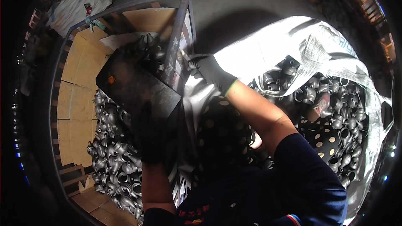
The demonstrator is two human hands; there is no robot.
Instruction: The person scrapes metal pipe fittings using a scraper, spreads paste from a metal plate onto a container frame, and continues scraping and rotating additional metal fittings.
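Observation:
My left hand [151, 146], in a dark glove, lies in deep shadow at the near end of a dark box-shaped metal pan [161, 102]. Its fingers hardly show, but the pan is held tilted over the slatted cage bin [171, 52]. Grey metal pipe fittings [114, 155] are heaped in the bin under and beside the pan. My right hand [211, 73], in a pale grey glove, is beside the bin's right rail. Its fingers are curled at the edge of a white woven sack [259, 46], whose cloth bunches below them.
Cardboard sheets [81, 100] line the bin's inside. More fittings [345, 96] fill the open sack on the right, among them a reddish piece [321, 104]. Dotted dark fabric [224, 129] covers my legs between bin and sack. Pale sheeting [81, 6] lies at the far left.

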